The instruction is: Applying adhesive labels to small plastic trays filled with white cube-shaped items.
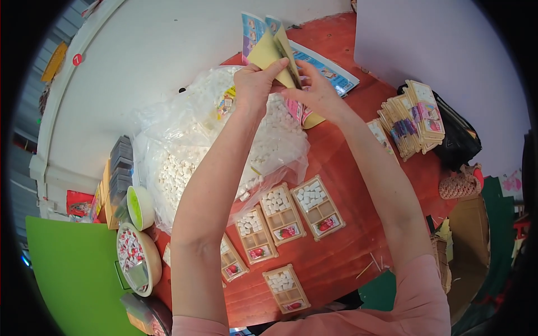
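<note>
At the far side of the red table, both hands are raised over a big clear plastic bag [221, 126] of small white pieces. Between finger and thumb, my left hand [253, 85] grips a folded printed sheet [264, 54] with a plain yellowish back and a colourful front. The fingers of my right hand [318, 92] are bent against the sheet's right part, holding its edge. A pink printed portion [295, 107] hangs below the right hand. Behind lies another blue printed sheet [330, 71]. Nearer me are several wooden trays [318, 207] with white pieces and strawberry pictures.
Stacked wooden trays [412, 120] stand at the right beside a black bag [457, 137]. On the left are a green-lined bowl [140, 207], a tub of red-and-white pieces [134, 252] and dark plastic boxes [120, 162]. A cardboard box [468, 246] sits at the right. Thin sticks [367, 266] lie near the front edge.
</note>
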Tool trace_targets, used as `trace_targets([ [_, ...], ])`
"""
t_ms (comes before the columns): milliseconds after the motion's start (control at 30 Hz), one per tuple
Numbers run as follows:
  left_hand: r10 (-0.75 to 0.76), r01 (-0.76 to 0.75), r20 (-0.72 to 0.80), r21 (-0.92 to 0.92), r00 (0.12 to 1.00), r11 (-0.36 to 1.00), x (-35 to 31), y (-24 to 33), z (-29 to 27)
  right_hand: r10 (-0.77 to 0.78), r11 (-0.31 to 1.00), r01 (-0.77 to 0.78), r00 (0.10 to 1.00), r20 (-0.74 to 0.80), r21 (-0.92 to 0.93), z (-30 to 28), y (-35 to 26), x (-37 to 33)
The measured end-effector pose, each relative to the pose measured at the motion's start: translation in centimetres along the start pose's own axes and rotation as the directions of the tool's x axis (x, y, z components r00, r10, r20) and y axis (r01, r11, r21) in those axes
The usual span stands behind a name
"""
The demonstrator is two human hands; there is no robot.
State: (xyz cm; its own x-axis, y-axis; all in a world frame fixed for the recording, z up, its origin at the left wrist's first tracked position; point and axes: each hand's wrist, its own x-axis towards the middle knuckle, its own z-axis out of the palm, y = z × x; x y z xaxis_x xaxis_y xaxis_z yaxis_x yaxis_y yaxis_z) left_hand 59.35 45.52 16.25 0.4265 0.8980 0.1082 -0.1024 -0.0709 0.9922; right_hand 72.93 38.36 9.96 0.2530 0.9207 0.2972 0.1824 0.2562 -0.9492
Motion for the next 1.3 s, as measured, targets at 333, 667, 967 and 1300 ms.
trace_targets([
  [333, -0.035, 0.018, 0.115, 0.144, 0.993, 0.989, -0.9, 0.6, -2.2, 0.355, 0.859, -0.359, 0.931, 0.081, 0.366, -2.2, 2.2, -2.1],
  [667, 0.255, -0.264, 0.068, 0.258, 0.964, 0.929, 2.1, 8.7, -2.3, 0.607, 0.75, -0.482, 0.773, -0.183, 0.453, -2.0, 6.5, -0.2],
  [967, 0.604, -0.59, 0.017, 0.234, 0.797, 0.773, -4.5, 21.4, -3.9, 0.135, 0.99, -0.128, 0.75, -0.647, 0.059, -6.0, 10.1, -0.7],
  [1300, 0.629, -0.54, -0.204, 0.36, 0.75, 0.76, -22.7, 22.8, -4.0, -0.944, 0.323, 0.75, 0.294, -0.147, -0.576, 6.4, -26.4, -15.6],
])
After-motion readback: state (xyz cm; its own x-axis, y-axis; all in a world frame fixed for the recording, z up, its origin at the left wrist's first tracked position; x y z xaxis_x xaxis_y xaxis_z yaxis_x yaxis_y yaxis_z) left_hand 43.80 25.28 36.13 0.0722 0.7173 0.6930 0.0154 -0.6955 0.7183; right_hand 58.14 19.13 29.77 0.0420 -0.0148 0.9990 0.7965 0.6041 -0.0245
